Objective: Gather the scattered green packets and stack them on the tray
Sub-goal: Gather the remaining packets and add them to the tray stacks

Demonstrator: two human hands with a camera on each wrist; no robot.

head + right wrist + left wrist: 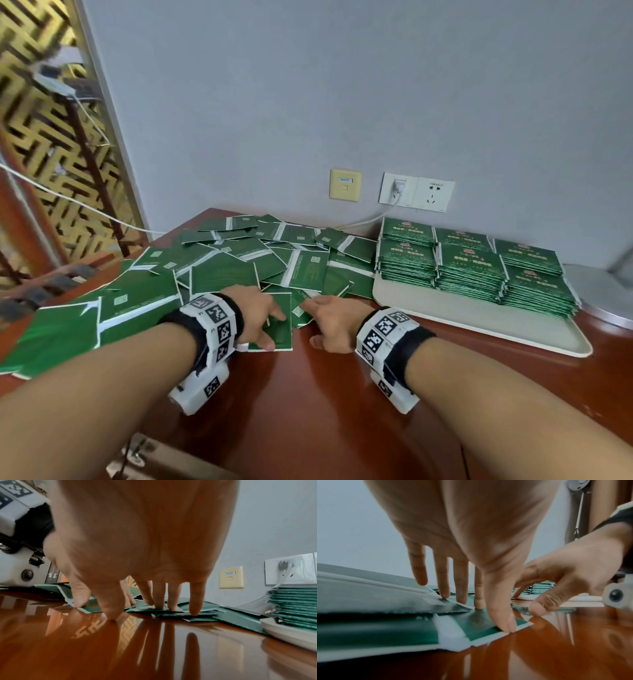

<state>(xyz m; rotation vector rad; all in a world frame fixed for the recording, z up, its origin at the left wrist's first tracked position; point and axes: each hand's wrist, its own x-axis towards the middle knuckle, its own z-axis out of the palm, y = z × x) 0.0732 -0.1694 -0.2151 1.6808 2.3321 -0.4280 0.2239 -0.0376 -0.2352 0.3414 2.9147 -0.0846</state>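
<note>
A: Nearest the camera?

B: Both forearms w/ marker-printed wristbands, over a glossy red-brown bench (pixel 342 394). Left hand (pixel 257 313) lies flat on one green packet (pixel 279 329) at the near edge of the heap; fingers (pixel 444 577) straight and spread, tips pressing down, thumb on the packet's near corner. Nothing's curled round it.

A: And the right?

B: Right hand (pixel 330 322) just beside the left, palm down. Its fingers (pixel 197 599) are apart and straight, tips resting on a few overlapping packets; thumb tip touches bare wood. No grip there either.

A: Behind the hands?

B: Scattered packets (pixel 239 260), a loose overlapping heap running from the bench's left edge toward the back, mostly showing plain green sides w/ white strips.

A: Tray?

B: White tray (pixel 513 339) on the right, touching the heap's right fringe. On it, stacked packets (pixel 469 270) in neat piles, approx. two rows, printed faces up. Near strip of the tray is bare.

A: Farther back?

B: Grey wall w/ a yellowish wall plate (pixel 345 185) and a white double socket (pixel 416 192), one plug in, cable dropping behind the heap. Gold lattice screen (pixel 44 113) at far left.
</note>
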